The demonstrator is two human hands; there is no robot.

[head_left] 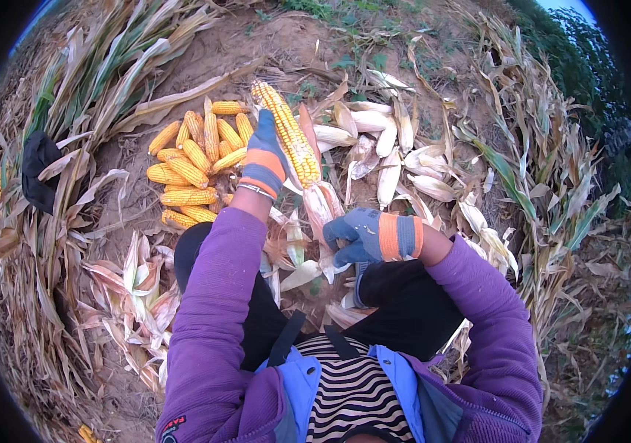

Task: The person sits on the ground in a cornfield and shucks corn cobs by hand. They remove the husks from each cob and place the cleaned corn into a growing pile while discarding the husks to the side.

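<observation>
A large yellow ear of corn (289, 133) stands out bare in front of me, its husk (322, 207) peeled back towards its base. My left hand (264, 158), in a blue-grey and orange work glove, is closed on the ear's left side. Gloved alike, my right hand (368, 235) grips the pulled-down husk at the lower end, fingers curled round it. Left of the ear lies a pile of husked yellow corn ears (196, 158). On the right, several ears still in pale husks (390, 171) are spread on the soil.
Loose husks (141, 282) lie at the lower left beside my knee. Cut dry corn stalks (80, 111) are heaped along the left, with a black cloth item (41, 171) on them. More stalks (542, 183) line the right side. Green weeds (348, 61) grow at the far edge.
</observation>
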